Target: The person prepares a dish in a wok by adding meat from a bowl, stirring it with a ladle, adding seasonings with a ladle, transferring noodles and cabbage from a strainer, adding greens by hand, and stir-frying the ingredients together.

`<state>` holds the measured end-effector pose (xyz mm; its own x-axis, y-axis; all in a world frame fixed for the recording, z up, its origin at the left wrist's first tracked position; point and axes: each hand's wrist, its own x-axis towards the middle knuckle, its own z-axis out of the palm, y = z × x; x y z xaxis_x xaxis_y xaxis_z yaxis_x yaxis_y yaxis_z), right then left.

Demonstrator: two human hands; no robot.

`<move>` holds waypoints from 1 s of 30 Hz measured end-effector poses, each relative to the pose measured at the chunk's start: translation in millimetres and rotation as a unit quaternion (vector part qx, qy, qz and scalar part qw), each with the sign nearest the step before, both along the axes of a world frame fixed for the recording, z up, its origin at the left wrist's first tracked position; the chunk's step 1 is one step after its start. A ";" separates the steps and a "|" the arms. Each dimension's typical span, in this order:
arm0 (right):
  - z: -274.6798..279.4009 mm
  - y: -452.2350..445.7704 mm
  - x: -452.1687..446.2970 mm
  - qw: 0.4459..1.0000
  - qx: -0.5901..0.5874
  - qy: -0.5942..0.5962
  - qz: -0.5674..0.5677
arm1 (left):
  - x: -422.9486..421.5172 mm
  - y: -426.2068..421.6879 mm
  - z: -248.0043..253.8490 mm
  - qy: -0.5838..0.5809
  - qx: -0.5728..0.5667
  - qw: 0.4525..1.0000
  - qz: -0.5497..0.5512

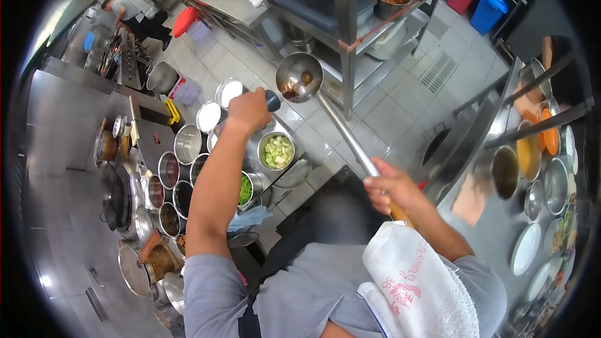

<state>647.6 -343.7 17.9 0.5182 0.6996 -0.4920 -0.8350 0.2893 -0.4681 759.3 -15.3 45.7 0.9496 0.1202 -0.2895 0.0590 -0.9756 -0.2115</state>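
Observation:
My right hand is wrapped round the long handle of a metal ladle. The ladle's bowl, with brown sauce-like bits inside, is raised out in front. Close to the bowl, my left hand is closed on a dark cylindrical thing, whose kind I cannot make out. Around my left forearm stand metal pots, among them two with white contents: one pot and another pot. A pot of pale green chopped vegetables stands nearer to me, beside a pot of cut greens.
A steel shelf rack rises ahead. Several metal pots crowd the left counter. On the right counter are bowls and a white plate. A person bends over a stove at the far left. A white towel hangs at my chest.

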 end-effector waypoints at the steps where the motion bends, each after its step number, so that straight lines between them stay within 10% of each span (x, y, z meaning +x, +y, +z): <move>1: -0.4 0.3 -0.1 1.000 0.001 0.001 0.002 | -0.4 2.0 -3.2 0.004 0.001 1.000 0.009; 21: 9.4 8.1 0.6 0.999 0.021 0.017 0.043 | -34.7 33.7 -17.3 -0.029 -0.058 0.993 0.095; 30: 15.6 9.3 -2.3 0.975 0.193 0.099 0.052 | -77.3 58.9 -46.4 -0.236 -0.278 0.907 0.212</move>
<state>645.3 -334.5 33.5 0.3567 0.8956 -0.2660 -0.9320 0.3215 -0.1673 682.0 43.6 -0.7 0.8865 0.4626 0.0097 0.4085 -0.7923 0.4532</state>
